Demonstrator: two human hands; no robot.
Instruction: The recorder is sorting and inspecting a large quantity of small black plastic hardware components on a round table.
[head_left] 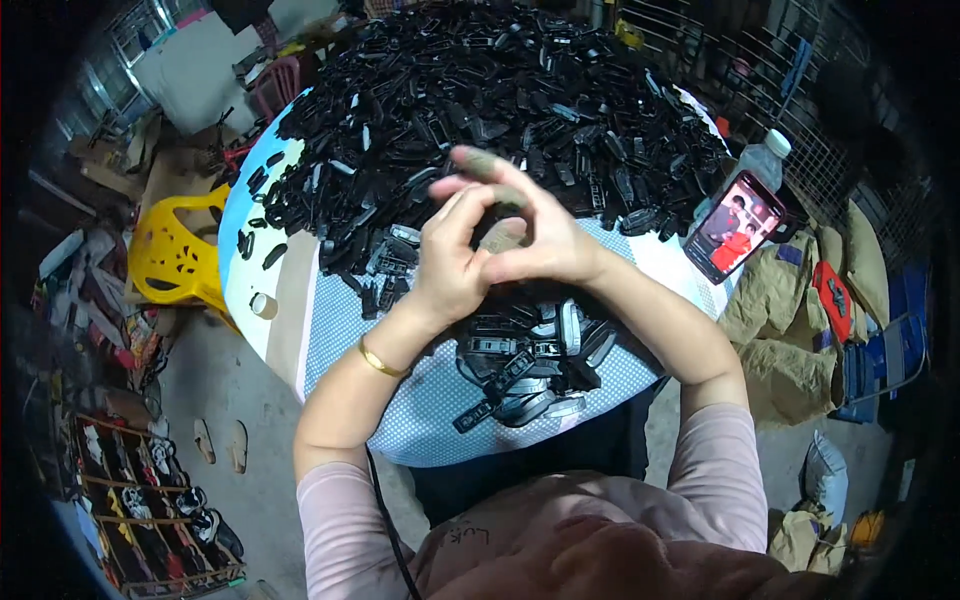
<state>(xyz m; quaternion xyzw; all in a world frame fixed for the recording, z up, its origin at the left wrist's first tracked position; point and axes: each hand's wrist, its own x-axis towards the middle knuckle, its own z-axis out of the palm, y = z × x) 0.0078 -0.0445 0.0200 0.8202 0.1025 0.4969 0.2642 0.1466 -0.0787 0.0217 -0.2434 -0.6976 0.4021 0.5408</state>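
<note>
My left hand (452,250) and my right hand (555,235) meet above the near part of the table. My left fingers are bent towards the right hand. The fingers of my right hand curve over towards the left, its thumb close to the left hand. Dark smudges mark the fingertips. Anything pinched between them is too small or hidden to make out. Below the hands lies a small pile of black and grey plastic parts (535,360), some long and oval. A large heap of similar black parts (480,90) covers the far side of the table.
The round table (420,420) has a patterned cover. A phone (735,228) leans before a clear plastic bottle (765,160) at the right edge. At the left stand a small cup (264,305) and a yellow plastic chair (175,250). Brown sacks (785,365) are right; a shoe rack (150,510) is lower left.
</note>
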